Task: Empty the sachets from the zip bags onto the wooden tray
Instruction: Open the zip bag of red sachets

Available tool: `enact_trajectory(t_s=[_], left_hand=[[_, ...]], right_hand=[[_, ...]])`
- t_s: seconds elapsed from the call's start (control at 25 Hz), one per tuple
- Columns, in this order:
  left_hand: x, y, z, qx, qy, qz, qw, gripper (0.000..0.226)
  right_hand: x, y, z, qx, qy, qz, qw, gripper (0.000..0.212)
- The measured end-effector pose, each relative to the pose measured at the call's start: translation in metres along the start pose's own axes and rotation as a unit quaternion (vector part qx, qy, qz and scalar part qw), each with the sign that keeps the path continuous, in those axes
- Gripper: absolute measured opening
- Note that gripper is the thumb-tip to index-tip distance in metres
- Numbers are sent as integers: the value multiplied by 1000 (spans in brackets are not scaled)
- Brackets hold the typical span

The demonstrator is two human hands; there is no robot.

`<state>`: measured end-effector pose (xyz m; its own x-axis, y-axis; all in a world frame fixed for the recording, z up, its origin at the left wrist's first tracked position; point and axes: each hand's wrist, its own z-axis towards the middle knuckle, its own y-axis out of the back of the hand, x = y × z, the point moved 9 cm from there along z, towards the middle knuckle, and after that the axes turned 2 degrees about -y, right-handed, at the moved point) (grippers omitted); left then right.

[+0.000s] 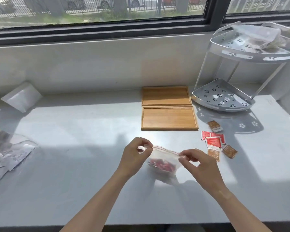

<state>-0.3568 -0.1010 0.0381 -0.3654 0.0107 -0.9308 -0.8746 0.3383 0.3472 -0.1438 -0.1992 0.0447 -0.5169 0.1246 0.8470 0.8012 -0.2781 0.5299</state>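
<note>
We hold a clear zip bag (162,160) above the grey counter (77,148), our left hand (135,155) pinching the left end of its red seal line and our right hand (199,163) pinching the right end, fingers of both clamped together on the plastic lip. Red sachets (161,164) sit bunched low inside the bag. The two wooden trays (168,118) lie empty just beyond, the nearer one closest to the bag. We judge the main risk is aim: loose sachets (213,140) already lie on the counter to the right of the trays, not in them. If we pop the seal here, short of the tray, or tip the bag before carrying it over the rim, the contents could spill onto the counter too. A sharp tug on the seal could also fling them out.
</note>
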Motion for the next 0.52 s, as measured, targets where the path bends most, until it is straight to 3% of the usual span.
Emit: enact_trajectory(t_s=[0.08,0.16,0.24,0.28,0.44,0.52], left_hand=[[-3,-2,-4,-11,-29,30,999,18],[-10,1,-10,-69,-53,88,992,24],[-15,8,-20,-141,-29,102,984,26],[-14,7,-24,-141,-1,75,987,22],[5,-25,-34,11,173,-74,982,42],[7,-29,-35,43,200,-86,975,31]], right_hand=[[5,-8,-7,9,4,-6,1000,16],[12,-15,-11,7,11,-40,999,15],[22,-20,-15,-22,45,-87,995,13],[28,-22,-17,-42,78,-110,990,10],[43,-33,-29,-98,191,-195,957,10],[47,-42,-35,-95,218,-224,945,9]])
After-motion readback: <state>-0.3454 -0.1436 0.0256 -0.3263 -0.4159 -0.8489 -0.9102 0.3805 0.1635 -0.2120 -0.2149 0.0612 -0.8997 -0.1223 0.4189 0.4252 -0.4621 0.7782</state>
